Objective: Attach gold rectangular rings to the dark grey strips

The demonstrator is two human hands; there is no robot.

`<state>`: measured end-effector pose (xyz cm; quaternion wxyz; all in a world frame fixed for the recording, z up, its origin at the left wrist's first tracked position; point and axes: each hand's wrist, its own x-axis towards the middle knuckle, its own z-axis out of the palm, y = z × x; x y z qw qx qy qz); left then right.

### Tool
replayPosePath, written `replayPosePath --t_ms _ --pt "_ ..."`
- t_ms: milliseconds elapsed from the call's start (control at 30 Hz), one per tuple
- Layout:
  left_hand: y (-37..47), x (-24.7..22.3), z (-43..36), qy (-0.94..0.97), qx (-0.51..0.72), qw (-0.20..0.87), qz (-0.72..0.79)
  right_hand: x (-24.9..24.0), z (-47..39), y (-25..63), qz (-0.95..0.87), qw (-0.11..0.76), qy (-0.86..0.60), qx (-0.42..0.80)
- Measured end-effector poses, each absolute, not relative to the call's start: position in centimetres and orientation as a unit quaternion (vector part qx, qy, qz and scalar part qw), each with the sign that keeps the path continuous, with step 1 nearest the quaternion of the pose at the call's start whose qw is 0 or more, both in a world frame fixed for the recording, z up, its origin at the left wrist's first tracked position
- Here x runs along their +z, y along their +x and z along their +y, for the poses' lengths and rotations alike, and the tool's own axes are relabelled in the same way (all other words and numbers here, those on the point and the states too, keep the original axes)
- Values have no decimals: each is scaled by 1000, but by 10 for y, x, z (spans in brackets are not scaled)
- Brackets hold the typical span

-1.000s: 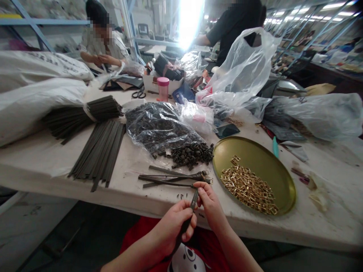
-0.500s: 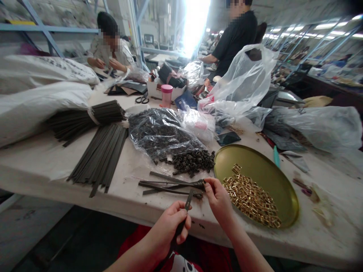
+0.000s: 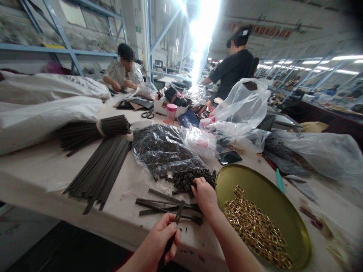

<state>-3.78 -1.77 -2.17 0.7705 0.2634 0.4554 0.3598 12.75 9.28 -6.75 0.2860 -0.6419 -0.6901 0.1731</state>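
My left hand (image 3: 166,236) is closed around a dark strap (image 3: 179,212), whose holed tip points up past my thumb. My right hand (image 3: 205,196) is at the pile of small black loops (image 3: 181,181), fingertips slightly apart and touching the loops. Whether a loop sits between those fingers is hard to make out. Between my hands and the pile, several dark straps (image 3: 154,207) lie on the table; some have buckle ends near my right wrist. Just right of that hand is a gold oval tray (image 3: 272,189) with many gold buckles (image 3: 255,226) heaped in it.
A fanned stack of dark strips (image 3: 99,170) and a tied bundle (image 3: 113,126) lie left. Behind the loops are a plastic bag of loops (image 3: 164,147), a phone (image 3: 229,158), a pink-lidded jar (image 3: 171,113) and scissors (image 3: 147,115). Two other people are at the back.
My right hand has left the straps' buckle ends and moved up to the loop pile. My left hand still holds its strap. The camera view has tilted upward.
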Motion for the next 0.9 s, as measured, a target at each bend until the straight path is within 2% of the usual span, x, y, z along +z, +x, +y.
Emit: replayPosePath --t_ms 300,467,633,900 --pt "-34 -11 -11 376 318 734 468 -44 47 138 -588 413 -583 380" --pt "-22 -7 -12 437 309 698 477 -21 9 128 -339 541 -468 611" --pt "-17 -9 -19 474 305 654 505 -16 -7 122 -251 584 -456 622" --pt "-22 -10 -23 526 284 595 538 -27 -19 123 -289 545 -458 640"
